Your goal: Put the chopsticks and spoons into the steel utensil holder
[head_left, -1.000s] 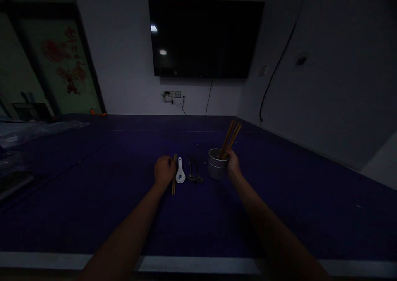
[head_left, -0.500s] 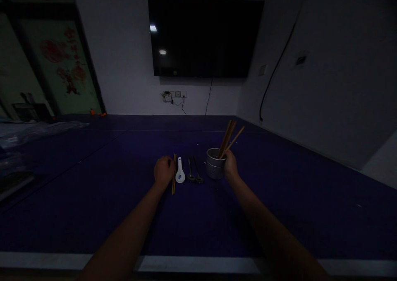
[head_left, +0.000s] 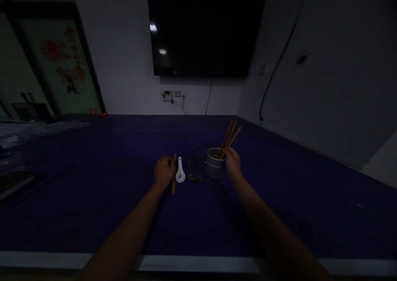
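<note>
Head view shows the outer chopstick (head_left: 235, 135) leaning nearer the other chopsticks (head_left: 226, 138) than before, pinched by the right hand (head_left: 232, 162); the left hand (head_left: 164, 170) curls, its hold I cannot tell.

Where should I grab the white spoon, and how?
Probably best by its handle, pinched from above. The white spoon lies with its narrow handle pointing away from you and its wide bowl nearer. Chopsticks lie close on its left and metal spoons on its right, so coming in sideways looks tighter.
</note>
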`<state>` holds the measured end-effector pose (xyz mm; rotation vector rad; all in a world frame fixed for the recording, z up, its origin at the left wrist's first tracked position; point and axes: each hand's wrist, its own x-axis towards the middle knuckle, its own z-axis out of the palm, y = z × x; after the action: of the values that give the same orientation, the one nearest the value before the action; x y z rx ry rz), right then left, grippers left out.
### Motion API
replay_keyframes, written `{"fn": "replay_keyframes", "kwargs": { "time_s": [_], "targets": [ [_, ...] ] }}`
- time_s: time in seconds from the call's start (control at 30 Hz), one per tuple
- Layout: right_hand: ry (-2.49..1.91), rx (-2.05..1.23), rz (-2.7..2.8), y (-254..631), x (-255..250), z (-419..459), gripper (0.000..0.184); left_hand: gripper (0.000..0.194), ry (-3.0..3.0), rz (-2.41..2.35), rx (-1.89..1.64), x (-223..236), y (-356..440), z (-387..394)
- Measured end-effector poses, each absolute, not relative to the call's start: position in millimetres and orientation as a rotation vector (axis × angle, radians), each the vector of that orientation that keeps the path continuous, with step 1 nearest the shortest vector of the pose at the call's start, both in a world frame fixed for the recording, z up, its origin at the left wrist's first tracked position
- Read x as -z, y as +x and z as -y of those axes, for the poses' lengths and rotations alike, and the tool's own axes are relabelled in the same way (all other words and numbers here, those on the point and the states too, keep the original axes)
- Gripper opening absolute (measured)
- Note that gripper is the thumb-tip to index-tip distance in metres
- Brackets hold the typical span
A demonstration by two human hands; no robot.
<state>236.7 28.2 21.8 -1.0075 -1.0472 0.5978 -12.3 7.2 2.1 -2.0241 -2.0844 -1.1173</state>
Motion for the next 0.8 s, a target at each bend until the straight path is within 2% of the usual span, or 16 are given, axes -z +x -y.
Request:
{"fn": "replay_keyframes", "kwargs": {
  "time_s": [0.3, 0.8],
  "targets": [
    [-1.020, -0.566, 1.086, 241.2, -25.6, -29.2, 0.034, 0.020, -2.040, 2.089, 1.104, -1.2, -12.7, -8.5],
    [-1.048, -0.558, 1.091, 240.8, -25.2, -27.7, 0.034, 0.020, -2.045, 2.130, 1.097, 0.6, -14.0, -8.9]
  ]
}}
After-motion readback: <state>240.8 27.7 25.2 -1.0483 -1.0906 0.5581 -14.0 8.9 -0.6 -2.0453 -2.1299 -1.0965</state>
